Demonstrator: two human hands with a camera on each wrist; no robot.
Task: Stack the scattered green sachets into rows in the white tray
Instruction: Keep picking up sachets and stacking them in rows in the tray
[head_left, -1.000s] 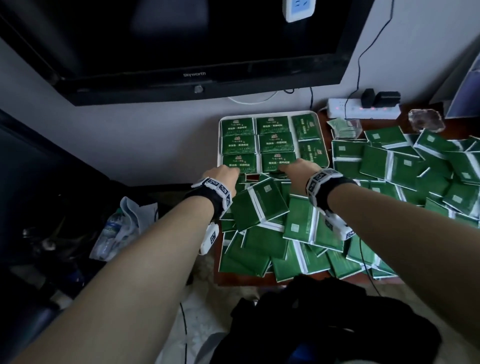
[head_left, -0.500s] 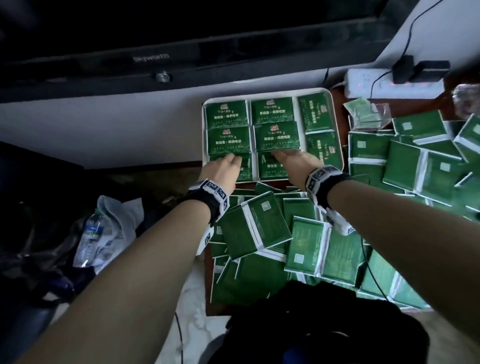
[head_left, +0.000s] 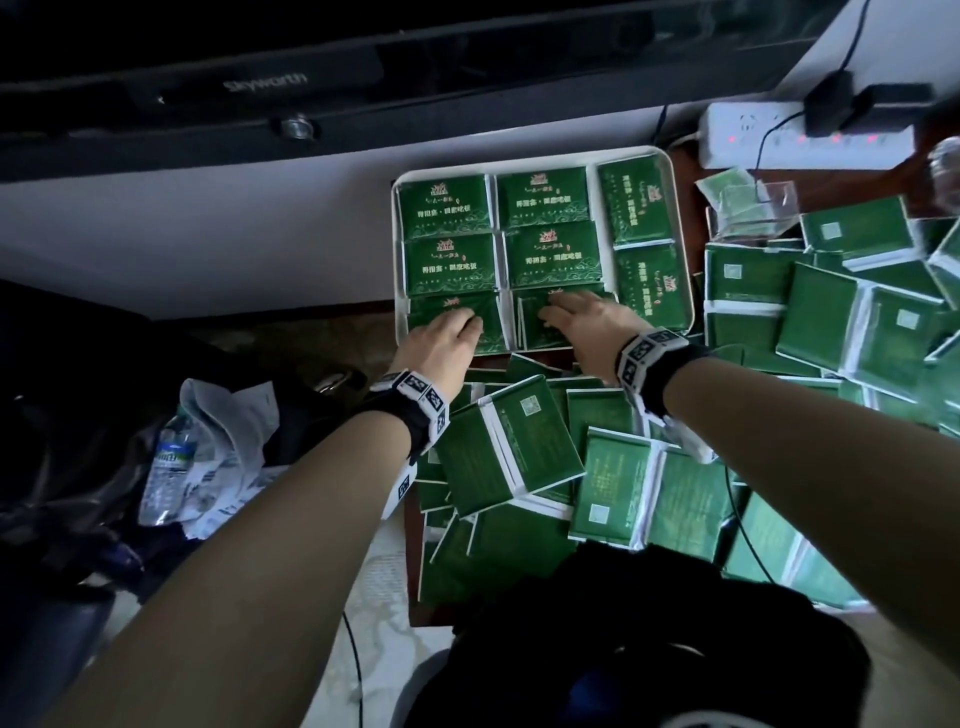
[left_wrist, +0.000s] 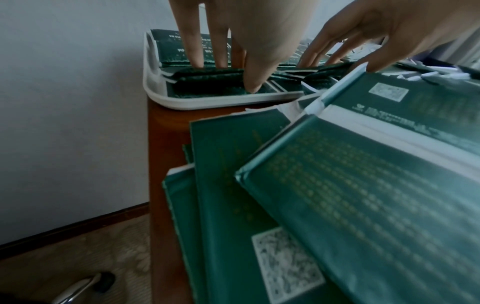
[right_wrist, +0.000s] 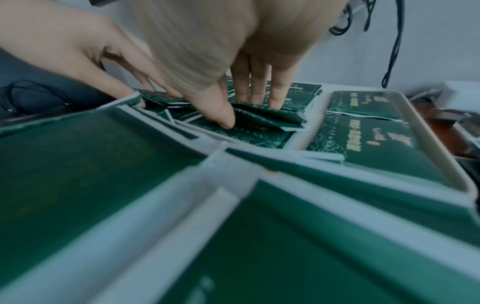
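The white tray stands at the table's far left, with green sachets laid in rows inside it. My left hand is over the near-left slot. There it pinches a small stack of sachets between the thumb in front and straight fingers behind. My right hand holds a similar stack the same way in the near-middle slot. Each stack is tilted, its near edge lifted. Loose sachets lie heaped on the table below and to the right of the tray.
A power strip with plugs and cables lies behind the tray, and a clear plastic box stands beside it. The wooden table ends just left of the tray. A water bottle and clutter sit on the floor at left, with a dark bag near me.
Both hands have moved forward from the tray's front edge into its near row. The head view has tilted down and come closer to the tray.
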